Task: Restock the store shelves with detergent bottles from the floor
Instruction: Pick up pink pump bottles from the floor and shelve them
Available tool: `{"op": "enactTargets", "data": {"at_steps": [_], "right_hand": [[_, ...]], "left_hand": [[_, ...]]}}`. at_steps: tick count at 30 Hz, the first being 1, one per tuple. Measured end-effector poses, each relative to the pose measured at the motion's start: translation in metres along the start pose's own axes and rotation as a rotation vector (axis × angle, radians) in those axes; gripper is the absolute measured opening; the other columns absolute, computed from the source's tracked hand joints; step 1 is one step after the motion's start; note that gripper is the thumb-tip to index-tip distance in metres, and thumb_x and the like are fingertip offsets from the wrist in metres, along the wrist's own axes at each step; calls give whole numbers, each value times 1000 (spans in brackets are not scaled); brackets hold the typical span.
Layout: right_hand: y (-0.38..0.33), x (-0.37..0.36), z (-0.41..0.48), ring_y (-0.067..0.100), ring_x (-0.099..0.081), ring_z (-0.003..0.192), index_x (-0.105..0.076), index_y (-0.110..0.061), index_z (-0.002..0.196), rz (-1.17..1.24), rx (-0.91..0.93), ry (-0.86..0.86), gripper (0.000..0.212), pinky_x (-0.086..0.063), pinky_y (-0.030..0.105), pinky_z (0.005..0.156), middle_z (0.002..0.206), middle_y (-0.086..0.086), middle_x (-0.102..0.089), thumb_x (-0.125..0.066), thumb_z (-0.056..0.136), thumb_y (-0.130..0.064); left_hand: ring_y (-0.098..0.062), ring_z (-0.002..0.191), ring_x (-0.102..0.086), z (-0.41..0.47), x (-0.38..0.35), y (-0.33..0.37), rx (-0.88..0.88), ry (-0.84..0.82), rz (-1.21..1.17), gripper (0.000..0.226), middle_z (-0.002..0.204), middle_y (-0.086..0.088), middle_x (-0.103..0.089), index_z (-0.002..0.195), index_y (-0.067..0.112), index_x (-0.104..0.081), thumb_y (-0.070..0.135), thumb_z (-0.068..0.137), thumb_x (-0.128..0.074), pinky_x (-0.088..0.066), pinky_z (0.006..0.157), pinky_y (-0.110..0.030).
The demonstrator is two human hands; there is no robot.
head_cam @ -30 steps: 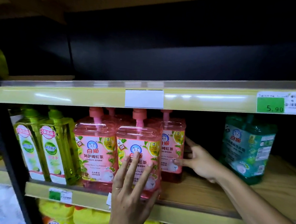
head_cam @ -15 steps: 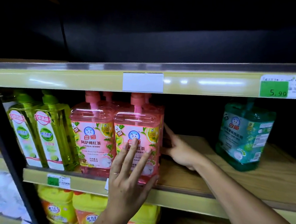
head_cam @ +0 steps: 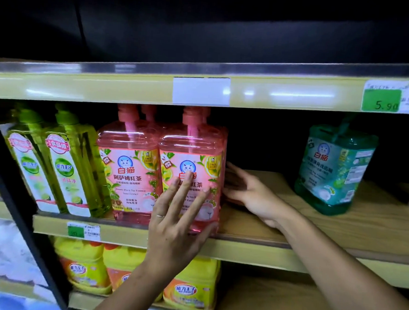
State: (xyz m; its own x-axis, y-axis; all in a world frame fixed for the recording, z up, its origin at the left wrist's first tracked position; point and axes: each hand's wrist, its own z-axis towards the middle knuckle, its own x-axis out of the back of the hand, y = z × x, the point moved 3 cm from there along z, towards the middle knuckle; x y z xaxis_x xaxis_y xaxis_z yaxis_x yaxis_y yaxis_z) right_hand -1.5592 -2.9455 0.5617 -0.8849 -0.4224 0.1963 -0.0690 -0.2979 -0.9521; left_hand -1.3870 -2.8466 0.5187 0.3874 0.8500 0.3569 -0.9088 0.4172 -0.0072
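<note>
Flat and open, my left hand point(head_cam: 177, 222) presses its spread fingers against the front label of the right-hand pink bottle point(head_cam: 190, 175), gripping nothing; a ring shows on one finger. That bottle stands upright at the front edge of the wooden shelf point(head_cam: 337, 230), touching a second pink bottle point(head_cam: 128, 171) on its left, with more pink pump tops visible behind both. My right hand point(head_cam: 249, 193) reaches in along the shelf board, fingers loosely extended, its fingertips at the right side of the pink row; whether they touch a bottle behind I cannot tell, and it clasps nothing. Left of the pink bottles stand two tall green bottles point(head_cam: 71, 170), leaning slightly. Well apart to the right, a teal bottle point(head_cam: 334, 170) sits alone on the bare board. Above, the yellow shelf rail point(head_cam: 83, 85) carries a blank white tag point(head_cam: 201, 91) and a green price tag point(head_cam: 381, 101) reading 5.90. Below, yellow bottles point(head_cam: 190, 288) fill the lower shelf.
</note>
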Motion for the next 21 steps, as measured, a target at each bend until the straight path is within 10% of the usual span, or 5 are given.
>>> {"op": "enactTargets", "data": {"at_steps": [5,9,12,16,21], "right_hand": [[-12,37,-37,14,-70,104,-66,-30,113,-39,-54,152,36,-59,33,87,118,-1,-72,-61,94,1],[-17,95,-78,20,-70,72,-68,-18,87,-61,-3,795,11,-59,23,58,79,3,-72,-69,91,-8],[-5,138,-105,36,-64,86,-55,-20,92,-230,-41,1255,31,-57,45,75,88,6,-58,-83,79,-25],[6,169,-106,24,-53,120,-37,-15,145,-494,-224,1161,100,-44,39,105,135,10,-54,-91,64,-40],[15,183,-80,27,-62,117,-50,-19,133,-507,-241,1023,88,-51,37,95,128,5,-66,-92,60,-42]], "left_hand": [[-33,147,-35,6,5,-1,-49,39,-36,54,158,-14,-39,140,18,-58,33,90,-73,-28,119,-42],[-36,145,-36,19,4,-4,-38,111,-66,49,152,-16,-45,133,12,-65,31,88,-75,-32,116,-48],[-40,147,-31,22,2,-1,-17,108,-103,50,152,-20,-43,133,10,-64,30,88,-74,-33,115,-56],[-42,151,-23,21,1,9,24,63,-126,58,157,-22,-36,140,14,-56,25,87,-76,-30,112,-65],[-40,154,-12,19,5,20,101,-41,-103,73,164,-17,-23,149,17,-44,18,86,-80,-28,111,-69]]}}
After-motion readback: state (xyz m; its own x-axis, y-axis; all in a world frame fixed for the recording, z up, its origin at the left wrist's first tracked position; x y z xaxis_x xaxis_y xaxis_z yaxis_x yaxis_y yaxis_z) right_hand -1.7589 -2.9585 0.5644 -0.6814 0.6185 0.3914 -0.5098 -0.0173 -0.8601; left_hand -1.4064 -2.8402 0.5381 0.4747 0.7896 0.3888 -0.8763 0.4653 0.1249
